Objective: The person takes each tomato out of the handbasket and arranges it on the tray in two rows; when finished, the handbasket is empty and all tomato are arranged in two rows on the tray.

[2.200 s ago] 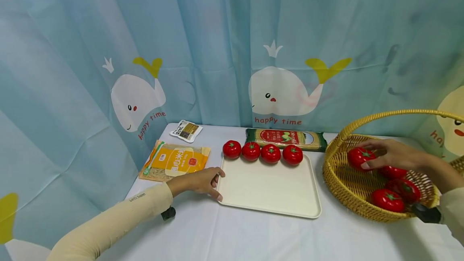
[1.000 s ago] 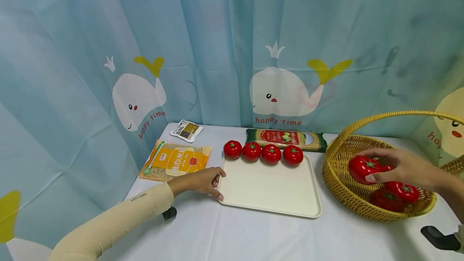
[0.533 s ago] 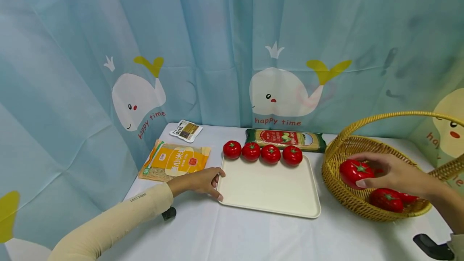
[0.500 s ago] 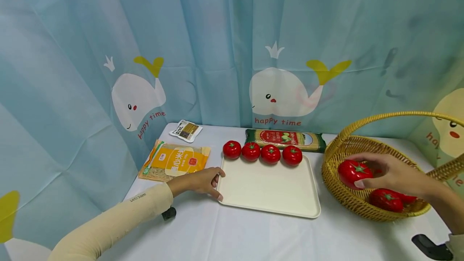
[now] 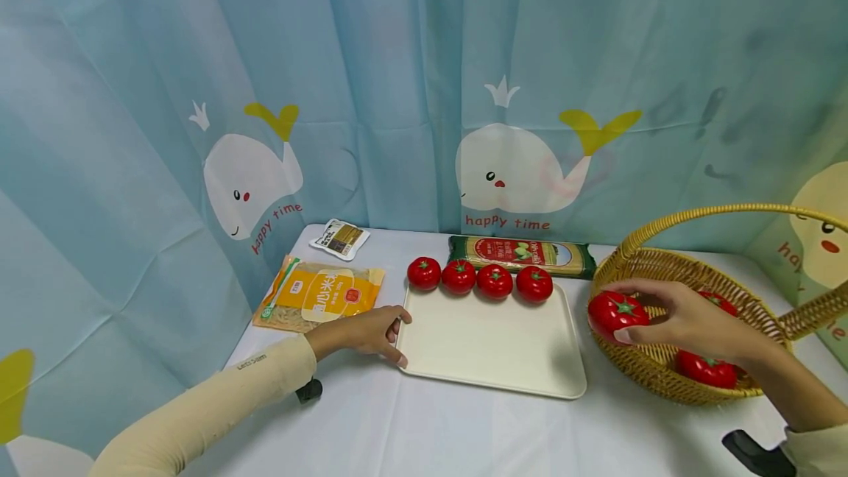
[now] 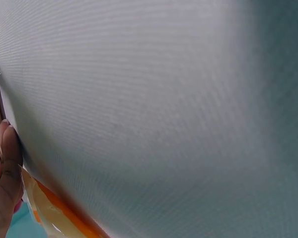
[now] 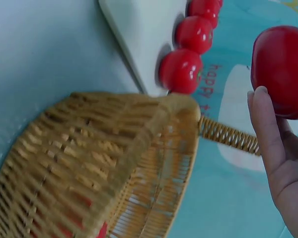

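Observation:
My right hand (image 5: 676,319) holds a red tomato (image 5: 617,317) with a green stem top, over the left rim of the wicker basket (image 5: 636,370). In the right wrist view the tomato (image 7: 282,72) is raised above the basket's edge, fingers and thumb about it. More tomatoes lie inside the basket, one of them (image 5: 706,369) near its front, partly behind my forearm. At the left edge of the cream tray (image 5: 490,348), my left hand (image 5: 376,331) grips the rim between thumb and fingers. Several tomatoes (image 5: 495,281) stand in a row along the tray's back edge.
Behind the row lies a long pasta packet (image 5: 523,255). Left of the tray are an orange noodle bag (image 5: 320,295) and a small white sachet (image 5: 341,239). The basket's tall handle (image 5: 715,210) arches above it. A curtain with whales hangs behind the table.
My right hand has lifted the tomato from inside the basket and carried it left to the basket's rim, beside the tray. The left hand and tray have stayed in place.

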